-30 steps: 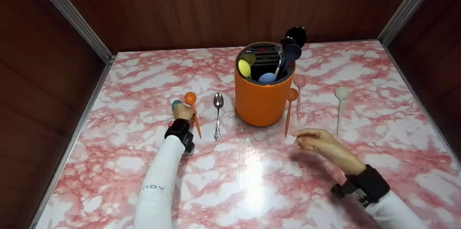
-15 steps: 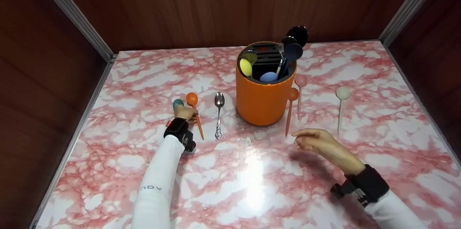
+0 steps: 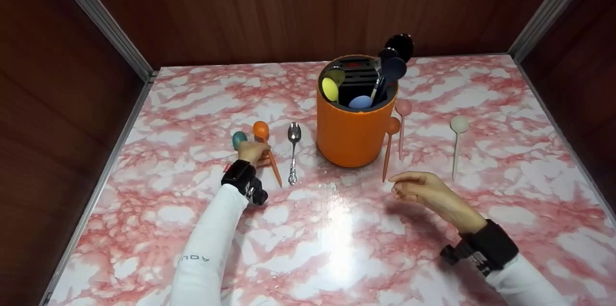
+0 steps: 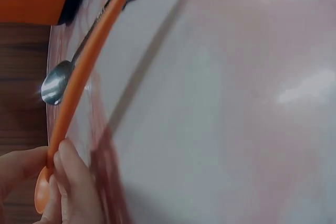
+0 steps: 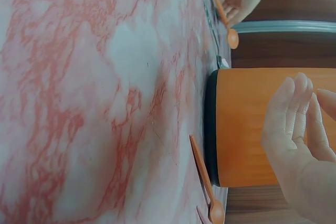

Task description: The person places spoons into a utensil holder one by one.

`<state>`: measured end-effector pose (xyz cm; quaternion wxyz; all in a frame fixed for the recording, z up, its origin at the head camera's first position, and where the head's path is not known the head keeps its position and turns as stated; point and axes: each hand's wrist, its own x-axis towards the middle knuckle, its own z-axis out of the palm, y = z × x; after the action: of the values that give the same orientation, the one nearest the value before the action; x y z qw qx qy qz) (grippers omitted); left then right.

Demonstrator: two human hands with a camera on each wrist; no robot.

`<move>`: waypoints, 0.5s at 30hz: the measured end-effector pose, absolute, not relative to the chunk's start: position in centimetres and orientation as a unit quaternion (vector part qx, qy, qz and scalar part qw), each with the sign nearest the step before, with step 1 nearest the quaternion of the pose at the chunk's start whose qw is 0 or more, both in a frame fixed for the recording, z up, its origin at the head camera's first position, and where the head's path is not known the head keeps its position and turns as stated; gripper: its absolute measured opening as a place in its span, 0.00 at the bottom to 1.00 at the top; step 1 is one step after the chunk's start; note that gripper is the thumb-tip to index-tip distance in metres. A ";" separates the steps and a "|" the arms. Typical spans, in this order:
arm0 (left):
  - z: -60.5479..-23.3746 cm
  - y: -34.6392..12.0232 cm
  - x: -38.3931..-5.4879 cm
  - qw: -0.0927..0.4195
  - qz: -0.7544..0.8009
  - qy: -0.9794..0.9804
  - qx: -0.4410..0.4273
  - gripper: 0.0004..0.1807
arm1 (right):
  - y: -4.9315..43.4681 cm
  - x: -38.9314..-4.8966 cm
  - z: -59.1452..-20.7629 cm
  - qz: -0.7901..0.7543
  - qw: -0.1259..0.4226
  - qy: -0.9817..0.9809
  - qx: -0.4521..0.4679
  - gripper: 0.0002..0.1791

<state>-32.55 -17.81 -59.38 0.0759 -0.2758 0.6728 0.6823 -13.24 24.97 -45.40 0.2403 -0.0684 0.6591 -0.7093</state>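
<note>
My left hand pinches a bright orange spoon by its handle close to the bowl. The spoon is off the table; its shadow falls apart from it in the left wrist view. Just left of that hand lies a teal spoon, its handle hidden behind the hand. A silver spoon with an ornate handle lies to the right. My right hand hovers over the table, fingers loosely bent and holding nothing. Closest to its fingertips is the handle end of a darker orange spoon.
An orange utensil holder stands at the centre back, with a yellow spoon, a blue spoon and dark utensils in it. A pink spoon and a pale green spoon lie to its right. Wooden panels enclose the table.
My left hand has moved slightly right with the bright orange spoon, which has risen and swung its handle end rightward. More of the teal spoon's bowl shows. My right hand has stayed put.
</note>
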 end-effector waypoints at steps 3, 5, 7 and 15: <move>-58.3 -17.2 -31.7 0.072 0.699 0.658 -0.272 0.05 | 24.9 -13.2 -45.4 -0.709 0.241 0.659 -0.067 0.11; -56.5 -16.4 -30.6 0.072 0.705 0.649 -0.277 0.06 | 24.9 -13.2 -45.4 -0.712 0.241 0.655 -0.071 0.11; -53.6 -15.3 -28.9 0.070 0.710 0.642 -0.279 0.08 | 24.9 -13.3 -45.4 -0.717 0.243 0.649 -0.076 0.11; -52.1 -14.2 -27.5 0.079 0.717 0.649 -0.241 0.10 | 24.7 -13.3 -45.3 -0.712 0.249 0.652 -0.073 0.11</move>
<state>-27.45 -14.20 -52.10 0.0788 -0.2410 0.6493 0.7170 -13.32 24.65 -45.29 0.2493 -0.0729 0.6521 -0.7122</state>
